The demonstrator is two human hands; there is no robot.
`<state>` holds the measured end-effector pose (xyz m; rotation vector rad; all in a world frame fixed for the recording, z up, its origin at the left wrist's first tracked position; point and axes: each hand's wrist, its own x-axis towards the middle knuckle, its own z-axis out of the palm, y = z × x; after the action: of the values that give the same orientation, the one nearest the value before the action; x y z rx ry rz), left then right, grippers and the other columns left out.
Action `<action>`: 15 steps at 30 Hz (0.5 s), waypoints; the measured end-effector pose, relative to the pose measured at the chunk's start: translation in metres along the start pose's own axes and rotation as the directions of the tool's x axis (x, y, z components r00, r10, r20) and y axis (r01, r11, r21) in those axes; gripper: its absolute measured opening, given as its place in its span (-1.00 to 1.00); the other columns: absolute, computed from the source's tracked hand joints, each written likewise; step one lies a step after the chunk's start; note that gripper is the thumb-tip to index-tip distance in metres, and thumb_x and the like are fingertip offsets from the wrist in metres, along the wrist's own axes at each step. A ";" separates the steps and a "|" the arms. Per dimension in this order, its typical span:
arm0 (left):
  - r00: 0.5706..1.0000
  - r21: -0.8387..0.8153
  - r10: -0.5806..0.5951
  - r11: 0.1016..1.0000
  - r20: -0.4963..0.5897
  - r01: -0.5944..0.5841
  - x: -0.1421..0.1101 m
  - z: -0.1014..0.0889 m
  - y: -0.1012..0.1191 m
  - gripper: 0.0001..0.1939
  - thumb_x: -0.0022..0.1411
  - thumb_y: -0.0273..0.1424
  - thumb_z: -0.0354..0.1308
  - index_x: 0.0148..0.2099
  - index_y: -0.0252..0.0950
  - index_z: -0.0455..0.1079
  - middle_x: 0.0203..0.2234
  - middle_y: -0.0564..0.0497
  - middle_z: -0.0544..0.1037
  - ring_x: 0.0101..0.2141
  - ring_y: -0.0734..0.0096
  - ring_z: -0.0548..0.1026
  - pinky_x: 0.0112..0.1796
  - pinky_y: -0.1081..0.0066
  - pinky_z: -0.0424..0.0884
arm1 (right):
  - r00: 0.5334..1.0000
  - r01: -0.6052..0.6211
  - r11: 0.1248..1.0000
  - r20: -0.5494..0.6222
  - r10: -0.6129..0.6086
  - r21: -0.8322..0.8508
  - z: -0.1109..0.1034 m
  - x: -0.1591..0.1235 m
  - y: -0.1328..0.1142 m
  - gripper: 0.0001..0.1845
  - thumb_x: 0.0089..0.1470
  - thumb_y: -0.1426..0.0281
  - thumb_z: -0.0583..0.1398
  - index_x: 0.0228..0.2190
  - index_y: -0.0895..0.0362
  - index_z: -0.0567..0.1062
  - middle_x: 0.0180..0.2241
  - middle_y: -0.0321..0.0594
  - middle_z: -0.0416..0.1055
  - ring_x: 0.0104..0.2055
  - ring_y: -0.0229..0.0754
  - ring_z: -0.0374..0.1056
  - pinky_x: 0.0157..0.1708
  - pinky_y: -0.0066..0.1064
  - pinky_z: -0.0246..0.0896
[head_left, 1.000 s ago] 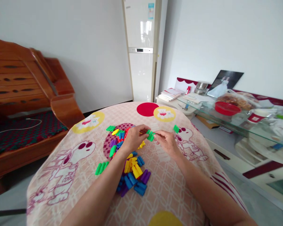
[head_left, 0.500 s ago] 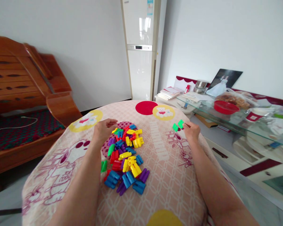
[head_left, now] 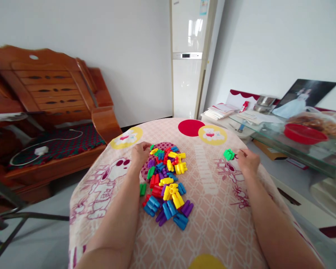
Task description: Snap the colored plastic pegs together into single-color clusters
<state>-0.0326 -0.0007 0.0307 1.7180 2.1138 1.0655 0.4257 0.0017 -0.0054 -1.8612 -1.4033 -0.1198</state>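
Observation:
A pile of small plastic blocks (head_left: 168, 186) in blue, yellow, red, purple and green lies on the middle of a table under a pink cartoon-print cloth (head_left: 212, 224). My left hand (head_left: 140, 154) rests at the pile's far left edge with its fingers curled down; what is under them is hidden. My right hand (head_left: 248, 161) is out to the right, fingers pinched at a small cluster of green blocks (head_left: 229, 154) resting on the cloth. One green block (head_left: 142, 189) lies apart, left of the pile beside my left forearm.
A wooden bench (head_left: 53, 93) with a charger cable stands at the left. A tall white air conditioner (head_left: 189, 56) stands behind the table. At the right, a glass shelf (head_left: 282, 144) holds a red bowl (head_left: 305, 133), papers and a framed photo. A dark metal frame (head_left: 5, 216) sits at the lower left.
My hands held a green piece together over the pile, then parted. The right hand carried green blocks out to the right and lowered them; the left went to the pile's far left edge.

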 end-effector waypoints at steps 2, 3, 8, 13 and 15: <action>1.000 0.039 0.004 0.999 -0.016 -0.003 0.001 0.003 -0.002 -0.64 0.10 -0.51 0.03 -0.12 -0.32 0.57 -0.27 -0.12 0.67 -0.22 0.22 0.60 -0.17 0.35 0.44 | 0.998 -0.031 0.997 -0.047 0.035 0.076 -0.001 -0.001 -0.004 -0.51 0.13 0.25 0.04 -0.16 0.27 0.62 -0.39 0.01 0.58 -0.32 0.02 0.47 -0.27 -0.24 0.32; 1.000 0.054 0.025 0.998 -0.008 -0.024 0.001 0.005 -0.003 -0.64 0.11 -0.50 0.03 -0.11 -0.32 0.57 -0.23 -0.13 0.67 -0.19 0.20 0.60 -0.14 0.33 0.45 | 0.997 -0.044 0.991 -0.058 0.051 0.124 -0.002 -0.003 -0.007 -0.51 0.13 0.25 0.04 -0.13 0.27 0.61 -0.37 0.01 0.58 -0.31 0.01 0.48 -0.26 -0.24 0.34; 0.938 0.074 0.286 0.950 0.195 -0.305 0.001 0.021 -0.006 -0.57 0.16 -0.50 0.03 0.04 -0.25 0.52 -0.01 -0.11 0.60 0.04 0.18 0.51 0.10 0.25 0.37 | 0.998 -0.029 0.962 -0.042 0.042 0.273 -0.008 -0.014 -0.027 -0.53 0.10 0.22 0.08 -0.13 0.25 0.60 -0.41 -0.05 0.58 -0.35 -0.01 0.50 -0.26 -0.25 0.38; 0.896 0.092 0.341 0.921 0.285 -0.379 -0.001 0.024 -0.011 -0.56 0.09 -0.52 0.08 0.03 -0.28 0.50 -0.05 -0.14 0.59 0.00 0.14 0.51 0.09 0.17 0.39 | 0.999 -0.010 0.939 -0.026 0.020 0.343 -0.016 -0.025 -0.048 -0.55 0.03 0.21 0.10 -0.21 0.24 0.62 -0.49 -0.09 0.56 -0.47 -0.06 0.48 -0.36 -0.30 0.38; 0.911 0.063 0.312 0.938 0.271 -0.340 -0.001 0.021 -0.011 -0.54 0.03 -0.51 0.11 0.02 -0.28 0.48 -0.08 -0.13 0.60 -0.05 0.15 0.53 0.03 0.21 0.43 | 1.000 0.012 0.925 -0.027 -0.002 0.380 -0.016 -0.030 -0.056 -0.55 0.01 0.21 0.11 -0.24 0.23 0.63 -0.52 -0.11 0.55 -0.51 -0.08 0.46 -0.39 -0.30 0.37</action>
<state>-0.0288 0.0062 0.0086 2.1873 1.7944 0.7564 0.3727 -0.0271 0.0201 -1.5264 -1.3077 0.1192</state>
